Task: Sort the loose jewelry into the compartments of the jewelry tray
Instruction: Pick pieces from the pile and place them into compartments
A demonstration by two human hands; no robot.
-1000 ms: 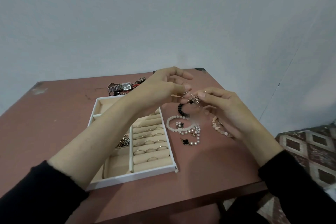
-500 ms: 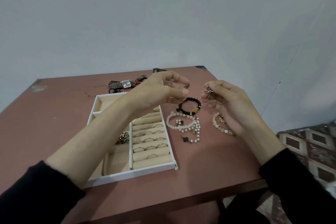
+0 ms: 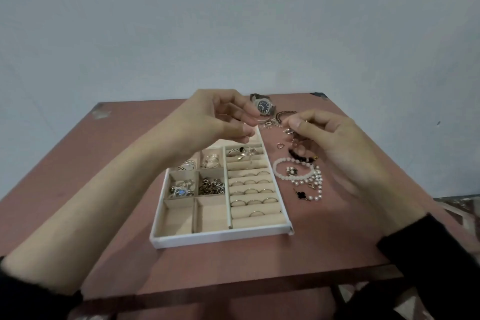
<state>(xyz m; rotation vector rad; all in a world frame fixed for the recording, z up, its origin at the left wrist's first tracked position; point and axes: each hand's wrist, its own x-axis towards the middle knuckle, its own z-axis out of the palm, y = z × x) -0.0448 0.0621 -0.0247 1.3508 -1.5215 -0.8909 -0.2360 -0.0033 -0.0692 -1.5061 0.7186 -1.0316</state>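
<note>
Sorting sits midway: white compartmented jewelry tray (image 3: 220,238) holds rings; pearl bracelets (image 3: 298,176) remain at centre right; left hand (image 3: 213,122) and right hand (image 3: 335,143) each pinch something small, unclear what.

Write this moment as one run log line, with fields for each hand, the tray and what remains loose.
left hand: pinching, item unclear | right hand: pinching small metal piece | jewelry tray: partly filled | loose: pearl bracelet, wristwatch

A white tray (image 3: 220,239) with beige lining sat mid-frame on a reddish-brown table (image 3: 78,163); right of it lay white pearls (image 3: 309,179), black beads (image 3: 298,156), a blue-faced watch (image 3: 263,106).
</note>
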